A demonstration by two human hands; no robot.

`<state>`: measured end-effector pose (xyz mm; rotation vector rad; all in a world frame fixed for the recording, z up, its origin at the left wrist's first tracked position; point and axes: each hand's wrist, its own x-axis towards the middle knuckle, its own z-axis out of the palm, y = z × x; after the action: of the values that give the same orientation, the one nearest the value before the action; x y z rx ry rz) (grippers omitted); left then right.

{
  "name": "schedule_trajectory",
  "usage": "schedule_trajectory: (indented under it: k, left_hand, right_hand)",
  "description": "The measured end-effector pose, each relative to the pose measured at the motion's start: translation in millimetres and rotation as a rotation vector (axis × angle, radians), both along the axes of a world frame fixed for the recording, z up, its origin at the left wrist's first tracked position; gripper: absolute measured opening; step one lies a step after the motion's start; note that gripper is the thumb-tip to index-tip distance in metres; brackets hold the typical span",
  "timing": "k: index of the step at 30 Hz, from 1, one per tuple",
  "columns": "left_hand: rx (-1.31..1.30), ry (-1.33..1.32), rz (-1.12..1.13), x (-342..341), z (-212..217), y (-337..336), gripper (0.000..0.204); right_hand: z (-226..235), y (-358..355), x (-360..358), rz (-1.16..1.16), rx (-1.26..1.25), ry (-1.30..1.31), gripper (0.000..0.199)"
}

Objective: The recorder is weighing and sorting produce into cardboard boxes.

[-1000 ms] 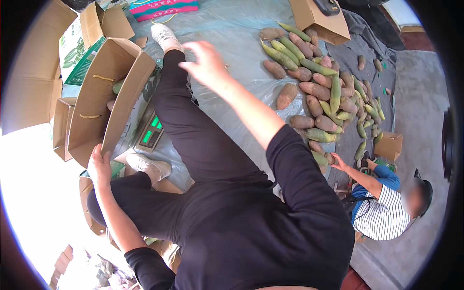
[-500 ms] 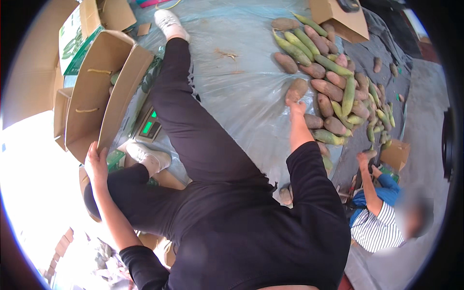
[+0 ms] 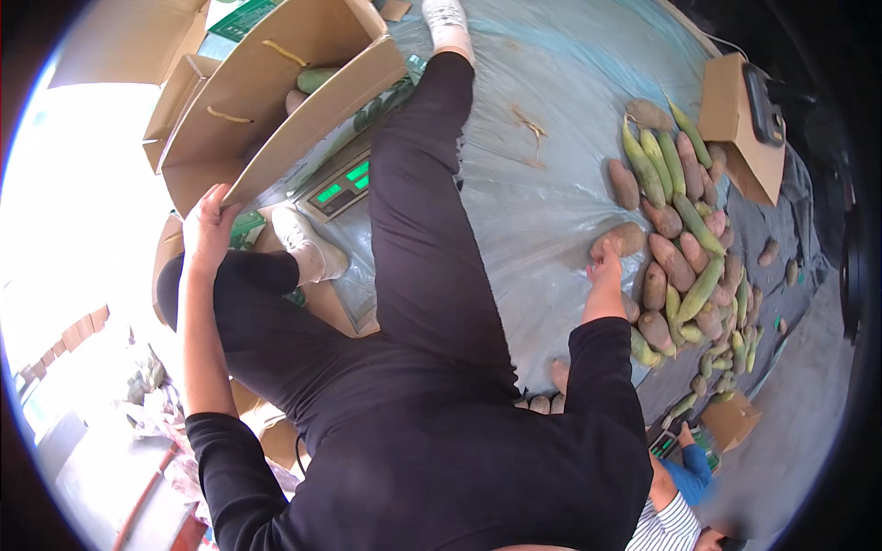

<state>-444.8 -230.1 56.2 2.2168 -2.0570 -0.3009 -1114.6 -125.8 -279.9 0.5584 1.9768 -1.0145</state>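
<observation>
My right hand (image 3: 603, 275) grips one end of a thick, soil-brown, reddish root vegetable (image 3: 623, 239), at the left edge of a pile. Long green radishes (image 3: 703, 286) and more brown-red roots (image 3: 672, 260) make up that pile. On the left, my left hand (image 3: 209, 230) pinches the edge of an upright flap of an open cardboard box (image 3: 326, 110). Inside the box a green radish (image 3: 316, 79) and part of a reddish root (image 3: 294, 99) show; the rest of its contents is hidden by the flap.
A scale (image 3: 333, 188) with lit green displays sits beside the box, under its side. Clear plastic sheeting (image 3: 542, 193) covers the floor between my legs and the pile. Another cardboard box (image 3: 740, 129) stands far right. Another person (image 3: 675, 510) works at lower right.
The view has swung left, so everything sits further right and the box shows more of its inside. My right hand still holds the root; my left hand keeps the flap.
</observation>
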Motion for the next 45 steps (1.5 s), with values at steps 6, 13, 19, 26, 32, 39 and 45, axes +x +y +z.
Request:
schedule_trajectory:
  k: [6,13,19,26,32,39,45]
  left_hand:
    - [-0.044,-0.014,-0.058,5,5,2,0.026]
    - [-0.038,0.002,-0.068,-10,16,-3,0.017]
    - [0.014,-0.041,-0.083,-11,24,-2,0.017]
    - [0.06,-0.057,-0.122,-4,21,-3,0.02]
    - [0.061,-0.066,-0.103,-4,23,0,0.021]
    - [0.039,-0.033,-0.116,-1,20,3,0.024]
    - [0.049,-0.059,-0.113,3,20,2,0.024]
  right_hand:
    - [20,-6,0,0.146,0.011,-0.061,0.041]
    - [48,-7,30,0.136,-0.055,-0.268,0.04]
    - [113,-56,90,0.499,-0.306,-0.275,0.036]
    - [276,-175,172,1.094,-0.794,-0.081,0.052]
    - [386,-252,287,1.509,-1.097,-0.118,0.057]
    - [390,-260,388,1.627,-1.268,0.19,0.056]
    - [314,-215,320,1.296,-1.051,0.231,0.035]
